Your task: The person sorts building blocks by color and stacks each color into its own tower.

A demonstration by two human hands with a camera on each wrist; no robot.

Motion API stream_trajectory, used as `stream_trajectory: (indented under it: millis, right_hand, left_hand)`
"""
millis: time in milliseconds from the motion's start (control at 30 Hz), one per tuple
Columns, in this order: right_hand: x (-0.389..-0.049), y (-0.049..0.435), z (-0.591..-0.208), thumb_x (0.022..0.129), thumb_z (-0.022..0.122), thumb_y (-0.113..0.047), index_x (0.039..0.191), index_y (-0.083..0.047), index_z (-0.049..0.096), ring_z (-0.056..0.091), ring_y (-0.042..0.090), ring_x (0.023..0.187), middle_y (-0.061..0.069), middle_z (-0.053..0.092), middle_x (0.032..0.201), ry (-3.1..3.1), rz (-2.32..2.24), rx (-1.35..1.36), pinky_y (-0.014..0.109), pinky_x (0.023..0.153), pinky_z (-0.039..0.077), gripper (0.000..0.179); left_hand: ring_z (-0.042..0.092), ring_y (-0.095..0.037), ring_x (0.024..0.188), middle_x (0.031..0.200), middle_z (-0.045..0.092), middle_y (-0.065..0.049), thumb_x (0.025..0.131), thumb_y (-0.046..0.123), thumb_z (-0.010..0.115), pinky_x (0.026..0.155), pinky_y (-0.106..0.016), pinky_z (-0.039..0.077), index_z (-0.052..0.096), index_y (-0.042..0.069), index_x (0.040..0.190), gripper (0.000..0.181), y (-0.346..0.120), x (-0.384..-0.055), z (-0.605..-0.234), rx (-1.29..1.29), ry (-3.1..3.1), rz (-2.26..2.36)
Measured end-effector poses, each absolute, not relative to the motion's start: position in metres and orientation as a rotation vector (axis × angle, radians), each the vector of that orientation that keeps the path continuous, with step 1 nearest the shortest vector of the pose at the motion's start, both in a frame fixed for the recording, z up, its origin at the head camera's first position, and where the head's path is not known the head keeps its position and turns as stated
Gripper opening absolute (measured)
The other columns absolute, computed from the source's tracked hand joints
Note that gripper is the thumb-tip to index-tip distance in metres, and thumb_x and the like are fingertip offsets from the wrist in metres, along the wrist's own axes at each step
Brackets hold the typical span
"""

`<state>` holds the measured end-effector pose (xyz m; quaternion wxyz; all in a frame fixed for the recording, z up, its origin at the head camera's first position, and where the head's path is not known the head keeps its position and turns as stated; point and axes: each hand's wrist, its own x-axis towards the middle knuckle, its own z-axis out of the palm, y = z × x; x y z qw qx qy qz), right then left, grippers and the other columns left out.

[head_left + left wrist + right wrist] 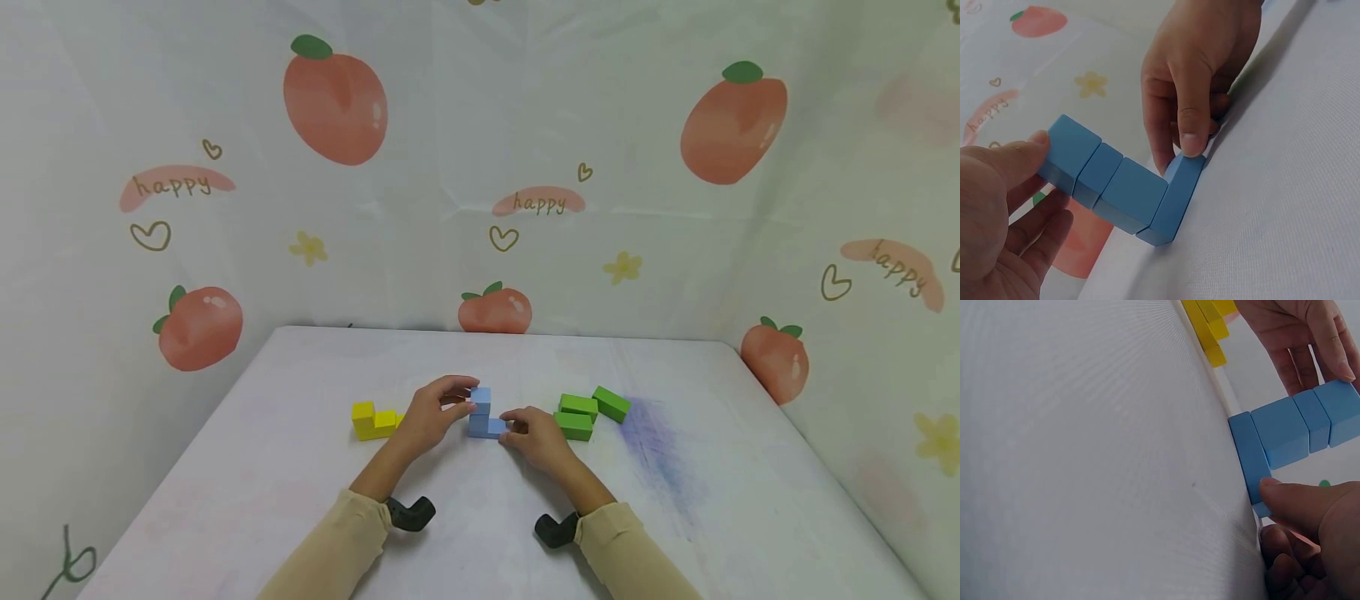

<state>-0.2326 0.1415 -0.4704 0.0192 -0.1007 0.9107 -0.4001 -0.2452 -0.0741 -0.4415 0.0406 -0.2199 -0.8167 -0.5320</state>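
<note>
Light blue blocks form an L-shaped stack on the table in front of me. A flat base block (1175, 200) lies at the bottom. Above its left end rise a thick block (1132, 190), a thinner block (1100, 175) and a thick top block (1071, 147). My left hand (427, 418) holds the top block between thumb and fingers. Low on the other side, my right hand (543, 439) pinches the free right end of the base block, thumb on its upper face. Narrow seams show between the stacked blocks in both wrist views.
Yellow blocks (364, 419) in a stepped shape stand left of the stack, partly behind my left hand. Several green blocks (573, 427) lie just right of my right hand. The white tabletop (247, 483) carries a blue-purple smudge (660, 458) at right; a printed curtain (420, 208) hangs behind.
</note>
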Motion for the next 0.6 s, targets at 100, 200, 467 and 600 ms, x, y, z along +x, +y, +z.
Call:
stream_trajectory:
  millis: [100,200,467,600]
  right_hand:
    - [-0.2323,0.1413,-0.4701,0.086,0.074,-0.011,0.115,-0.008,0.07,0.052,0.018,0.08,0.0,0.056,0.085,2.822,-1.242,-0.304,0.032,0.072,0.047,0.03]
    - [-0.2323,0.1412,-0.4704,0.086,0.074,-0.011,0.116,-0.008,0.07,0.052,0.018,0.081,0.0,0.056,0.085,2.821,-1.24,-0.297,0.032,0.072,0.046,0.03]
    - [-0.2309,0.1412,-0.4708,0.086,0.074,-0.011,0.116,-0.008,0.07,0.052,0.018,0.08,0.001,0.056,0.085,2.826,-1.249,-0.311,0.032,0.072,0.047,0.03]
    - [-0.231,0.1409,-0.4711,0.086,0.074,-0.011,0.117,-0.008,0.069,0.051,0.018,0.081,0.0,0.056,0.086,2.829,-1.252,-0.323,0.032,0.072,0.046,0.032]
  left_hand:
    - [0.061,-0.018,0.107,0.122,0.063,0.0,0.091,0.013,0.07,0.093,-0.033,0.049,0.063,0.015,0.125,0.035,-0.0739,-0.245,-0.4417,-0.67,-2.505,-1.627]
    - [0.061,-0.018,0.107,0.123,0.063,0.0,0.091,0.013,0.07,0.094,-0.034,0.049,0.063,0.013,0.126,0.036,-0.0738,-0.2449,-0.4418,-0.66,-2.51,-1.627]
    - [0.06,-0.018,0.109,0.123,0.062,0.002,0.09,0.015,0.071,0.096,-0.036,0.048,0.063,0.014,0.126,0.037,-0.075,-0.2435,-0.4395,-0.648,-2.522,-1.61]
    - [0.059,-0.018,0.11,0.123,0.062,0.003,0.09,0.016,0.071,0.096,-0.039,0.048,0.062,0.015,0.127,0.038,-0.0772,-0.2432,-0.4382,-0.645,-2.513,-1.595]
